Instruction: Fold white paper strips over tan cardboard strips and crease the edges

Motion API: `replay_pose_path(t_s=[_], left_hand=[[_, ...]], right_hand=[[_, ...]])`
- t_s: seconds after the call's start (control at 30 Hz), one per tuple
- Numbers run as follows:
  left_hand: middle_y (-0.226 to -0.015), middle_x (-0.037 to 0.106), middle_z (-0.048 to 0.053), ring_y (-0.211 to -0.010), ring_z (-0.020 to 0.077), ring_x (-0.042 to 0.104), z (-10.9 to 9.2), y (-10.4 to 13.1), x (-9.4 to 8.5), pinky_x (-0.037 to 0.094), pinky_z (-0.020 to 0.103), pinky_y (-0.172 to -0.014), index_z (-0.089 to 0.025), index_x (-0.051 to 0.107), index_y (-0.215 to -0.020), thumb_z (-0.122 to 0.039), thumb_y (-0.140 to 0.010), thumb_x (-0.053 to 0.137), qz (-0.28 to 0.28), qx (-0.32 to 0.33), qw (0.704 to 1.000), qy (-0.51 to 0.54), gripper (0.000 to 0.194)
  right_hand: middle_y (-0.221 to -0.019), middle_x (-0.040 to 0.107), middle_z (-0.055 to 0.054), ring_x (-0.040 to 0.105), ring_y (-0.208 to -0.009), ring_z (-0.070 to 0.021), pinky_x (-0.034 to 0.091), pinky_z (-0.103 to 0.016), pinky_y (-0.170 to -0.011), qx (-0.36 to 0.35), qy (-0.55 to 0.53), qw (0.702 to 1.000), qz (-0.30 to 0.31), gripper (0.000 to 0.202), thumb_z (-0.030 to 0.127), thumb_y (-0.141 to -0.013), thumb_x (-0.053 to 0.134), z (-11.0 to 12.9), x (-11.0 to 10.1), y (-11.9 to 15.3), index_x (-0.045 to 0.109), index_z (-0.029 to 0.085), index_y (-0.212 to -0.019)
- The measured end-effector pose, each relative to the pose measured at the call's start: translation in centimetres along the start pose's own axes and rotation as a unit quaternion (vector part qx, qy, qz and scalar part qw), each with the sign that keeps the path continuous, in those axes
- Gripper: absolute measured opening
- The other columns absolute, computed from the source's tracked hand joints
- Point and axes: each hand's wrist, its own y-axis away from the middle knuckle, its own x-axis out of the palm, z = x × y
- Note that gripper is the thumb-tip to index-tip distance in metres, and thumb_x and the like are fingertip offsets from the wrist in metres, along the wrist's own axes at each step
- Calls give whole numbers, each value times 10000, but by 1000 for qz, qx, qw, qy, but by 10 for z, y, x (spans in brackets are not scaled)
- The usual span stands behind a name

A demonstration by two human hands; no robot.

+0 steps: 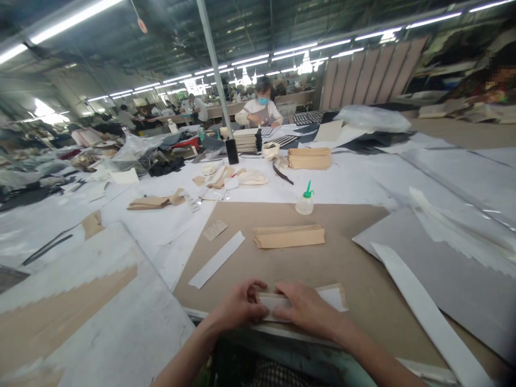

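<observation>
A tan fabric strip with a white backing strip on it lies at the near edge of the brown board. Its left end is in my left hand, fingers curled and thumb on top. Across its middle, my right hand grips it with thumb and fingers, hiding part of the white strip. Just beyond my hands is a folded stack of tan strips. A loose white strip lies slantwise to the left, near a small pale ruled piece.
A clear squeeze bottle with a green nozzle stands at the brown board's far edge. Another tan stack lies beyond it. Grey sheets and a long white strip are at right. A masked person works across the table.
</observation>
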Motion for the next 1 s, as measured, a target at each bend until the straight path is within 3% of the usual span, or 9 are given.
replay_pose_path(t_s=[0.13,0.3,0.47,0.57,0.73,1.0], left_hand=[[-612,591,-55,-489,116,538,-11,-1,-12,440,237,-469,-149,577,-1031,-284,-644,751,49,-36,998,-3,445],[-637,615,-44,-538,111,554,-17,-5,-32,435,224,-506,-149,616,-966,-269,-589,790,62,-53,996,-33,433],[-704,659,4,-587,132,584,-18,-5,-41,493,278,-580,-149,637,-892,-415,-751,653,65,-57,994,-63,301],[-672,628,-10,-595,132,554,-15,-4,-39,454,268,-589,-159,666,-870,-361,-810,596,36,-22,992,-119,222],[-862,601,-2,-821,144,566,-8,-4,-35,424,256,-752,-187,701,-825,-198,-773,642,-39,80,971,-223,79],[-998,627,28,-908,162,618,-3,7,-30,449,255,-809,-238,718,-950,-248,-964,494,-48,139,921,-360,224]], right_hand=[[-820,691,-31,624,-766,-205,341,-266,-635,-4,-23,1000,15,81,251,-881,647,-2,-2,-3,687,180,-876],[-943,688,-53,615,-905,-220,381,-279,-756,-10,-39,999,-20,93,145,-853,642,-3,15,-16,684,162,-934],[-939,664,-29,589,-945,-209,400,-285,-826,-33,-55,997,-48,143,59,-810,649,-6,24,-20,665,171,-898],[-934,660,-23,588,-956,-211,415,-293,-849,-51,-59,995,-55,155,61,-823,676,-9,25,-22,680,180,-920],[-967,642,-46,583,-987,-229,444,-317,-864,-91,-50,992,-69,92,134,-920,665,-17,28,-23,715,193,-969],[-995,636,-73,571,-966,-235,483,-350,-861,-159,-30,982,-102,207,111,-986,550,-28,42,-17,709,202,-1084]])
